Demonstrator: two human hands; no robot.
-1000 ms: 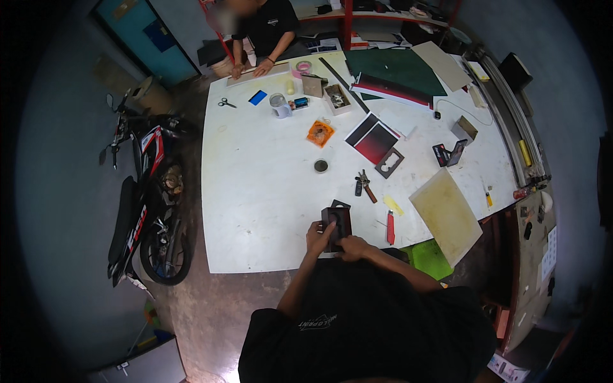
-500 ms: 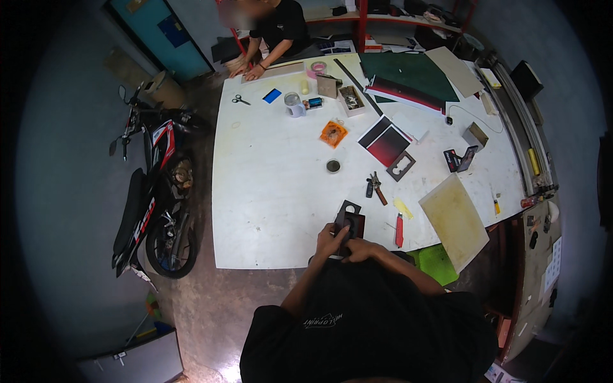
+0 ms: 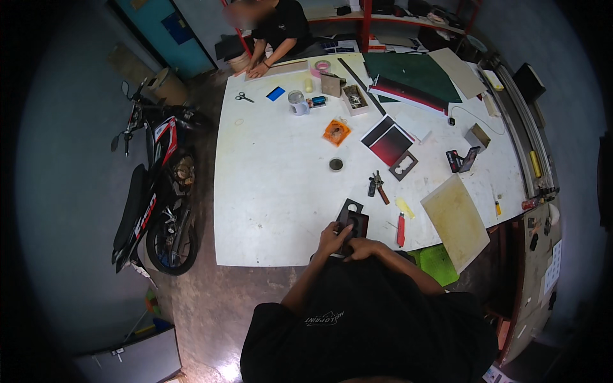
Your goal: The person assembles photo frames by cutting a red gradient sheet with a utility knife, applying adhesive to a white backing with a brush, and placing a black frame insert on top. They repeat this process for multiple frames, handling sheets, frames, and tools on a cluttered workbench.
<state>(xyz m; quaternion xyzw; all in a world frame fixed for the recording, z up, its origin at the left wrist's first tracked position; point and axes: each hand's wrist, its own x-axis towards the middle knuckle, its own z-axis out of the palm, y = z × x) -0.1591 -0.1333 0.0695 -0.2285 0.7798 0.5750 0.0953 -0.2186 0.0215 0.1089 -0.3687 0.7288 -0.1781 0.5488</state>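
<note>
At the near edge of the table, my left hand (image 3: 332,239) is closed around a dark flat panel (image 3: 350,207) with a round cutout at its far end. A dark reddish sheet (image 3: 361,221) lies against the panel's right side, partly under my thumb. My right hand (image 3: 361,247) is closed at the near end of these pieces. Its fingertips are partly hidden, so I cannot tell exactly what they pinch. Beyond my hands are a bunch of keys (image 3: 381,187) and a small round tin (image 3: 336,165). To the right lies a red cutter knife (image 3: 400,230).
The white table (image 3: 268,210) bears a grey cutout frame (image 3: 403,166), a dark red print (image 3: 388,140), an orange packet (image 3: 336,132), scissors (image 3: 243,97) and a mug (image 3: 297,103). A yellowish board (image 3: 454,220) overhangs the right edge. Another person (image 3: 281,32) works at the far left; a motorcycle (image 3: 159,191) stands left.
The whole view has shifted slightly. My hands keep their hold on the panel and the sheet, with hardly any movement. The other person's hands have moved a little along the far edge.
</note>
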